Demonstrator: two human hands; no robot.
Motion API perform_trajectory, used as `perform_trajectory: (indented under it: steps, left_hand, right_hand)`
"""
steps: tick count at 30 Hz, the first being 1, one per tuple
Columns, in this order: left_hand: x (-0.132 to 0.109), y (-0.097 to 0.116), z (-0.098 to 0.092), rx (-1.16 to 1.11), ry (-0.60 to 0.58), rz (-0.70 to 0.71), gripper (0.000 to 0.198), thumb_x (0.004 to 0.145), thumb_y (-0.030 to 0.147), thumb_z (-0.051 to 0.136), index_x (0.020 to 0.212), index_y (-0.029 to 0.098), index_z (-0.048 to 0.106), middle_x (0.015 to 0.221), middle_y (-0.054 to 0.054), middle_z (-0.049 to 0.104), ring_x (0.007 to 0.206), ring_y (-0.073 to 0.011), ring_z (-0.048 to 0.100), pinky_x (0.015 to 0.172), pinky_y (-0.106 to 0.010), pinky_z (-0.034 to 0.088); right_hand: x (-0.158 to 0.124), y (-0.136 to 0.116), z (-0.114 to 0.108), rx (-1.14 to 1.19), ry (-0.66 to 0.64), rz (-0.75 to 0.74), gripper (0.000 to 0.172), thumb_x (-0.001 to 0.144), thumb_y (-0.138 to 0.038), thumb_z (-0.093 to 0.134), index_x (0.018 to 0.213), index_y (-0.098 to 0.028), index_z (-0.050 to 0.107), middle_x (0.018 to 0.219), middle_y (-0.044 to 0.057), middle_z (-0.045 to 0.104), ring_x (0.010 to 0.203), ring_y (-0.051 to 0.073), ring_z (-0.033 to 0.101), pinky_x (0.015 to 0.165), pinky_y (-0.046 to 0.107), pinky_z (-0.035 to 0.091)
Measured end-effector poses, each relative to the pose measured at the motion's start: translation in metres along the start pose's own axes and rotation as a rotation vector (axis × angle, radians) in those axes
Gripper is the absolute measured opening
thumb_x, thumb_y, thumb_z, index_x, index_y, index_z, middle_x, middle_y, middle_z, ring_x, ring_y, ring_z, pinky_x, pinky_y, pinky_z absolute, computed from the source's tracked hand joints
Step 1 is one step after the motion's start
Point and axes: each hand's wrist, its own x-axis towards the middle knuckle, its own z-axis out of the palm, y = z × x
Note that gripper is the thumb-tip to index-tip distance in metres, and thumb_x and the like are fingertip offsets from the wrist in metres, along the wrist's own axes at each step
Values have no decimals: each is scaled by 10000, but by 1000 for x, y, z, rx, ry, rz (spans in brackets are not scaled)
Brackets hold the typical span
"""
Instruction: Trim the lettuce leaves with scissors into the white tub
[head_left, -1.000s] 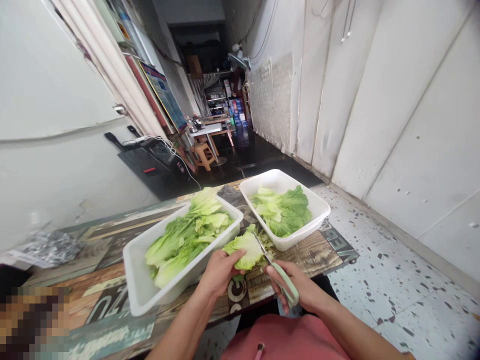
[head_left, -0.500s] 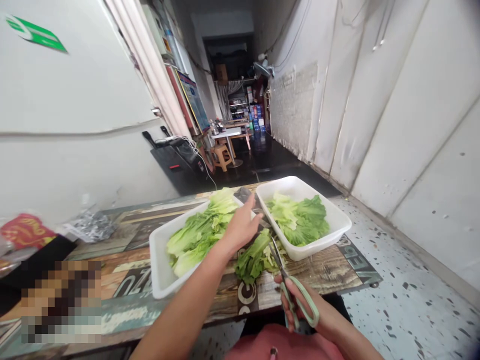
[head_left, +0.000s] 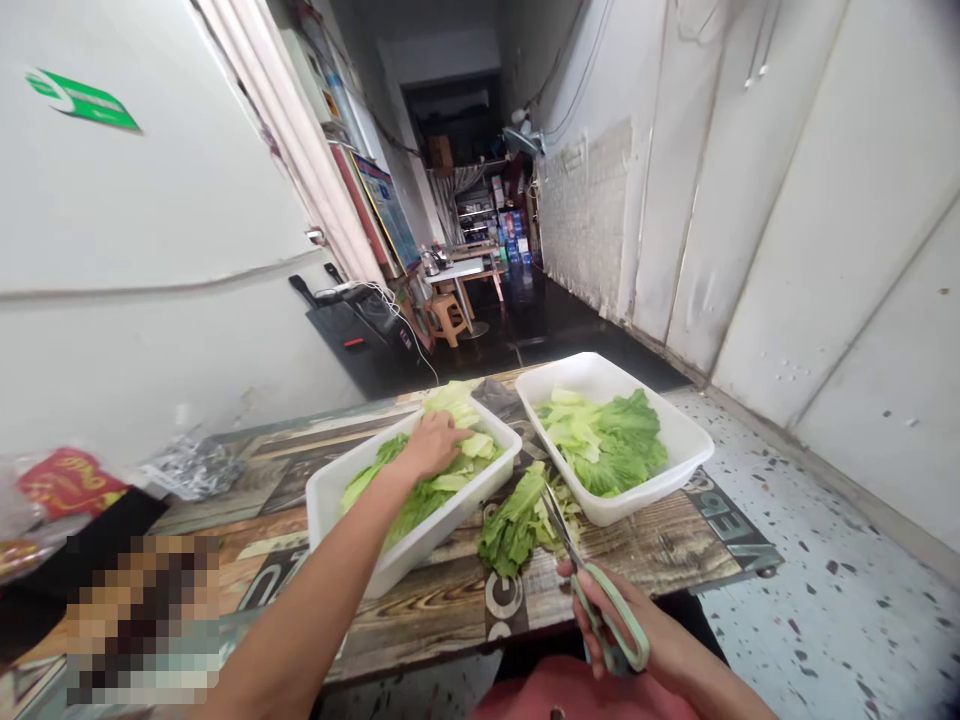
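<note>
Touching lettuce (head_left: 480, 448) in the centre tub (head_left: 450, 525) is the left hand (head_left: 436, 445), grip unclear, while the right hand (head_left: 651, 618) holds scissors (head_left: 576, 560) lower right of centre, which could snag the loose leaves (head_left: 508, 530) on the tabletop (head_left: 420, 625) if it drifts.

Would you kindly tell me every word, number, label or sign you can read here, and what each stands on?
"VE", on the right end of the tabletop; adjoining character unclear.
"G", apparently, near the tabletop's front edge.
Partly hidden, unreadable: lettering at the tabletop's left.
Too blurred or small to read: anything on the green wall sign, red packet, blue board, blue boxes, black item by the wall.
</note>
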Motion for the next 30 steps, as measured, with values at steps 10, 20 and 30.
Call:
perform_trajectory:
  steps: [10, 20, 30]
  left_hand:
    - [0, -1, -26, -476, 569, -125, 297, 899, 339, 406, 651, 197, 487, 647, -16, 507, 683, -185, 487, 701, -315, 401]
    - [-60, 92, -31, -1819, 110, -281, 554, 587, 341, 848, 1044, 161, 592, 878, -59, 713, 724, -175, 653, 684, -287, 505]
    - [-74, 117, 5, -1438, 134, -363, 440, 624, 427, 775, 924, 108, 729, 770, -59, 733, 716, -230, 659, 697, -313, 488]
  right_hand:
    - [-8, -3, 6, -58, -37, 3, 613, 758, -696, 631, 1092, -191, 540, 655, -62, 521, 480, 80, 509, 451, 209, 491]
    - [-13, -15, 10, -144, -34, -53, 720, 729, -741, 615, 1176, -187, 507, 676, -71, 496, 511, 88, 501, 546, 255, 455]
    - [-23, -28, 8, -403, 20, -78, 824, 757, -771, 543, 1310, -163, 490, 645, -53, 477, 618, 137, 518, 611, 276, 450]
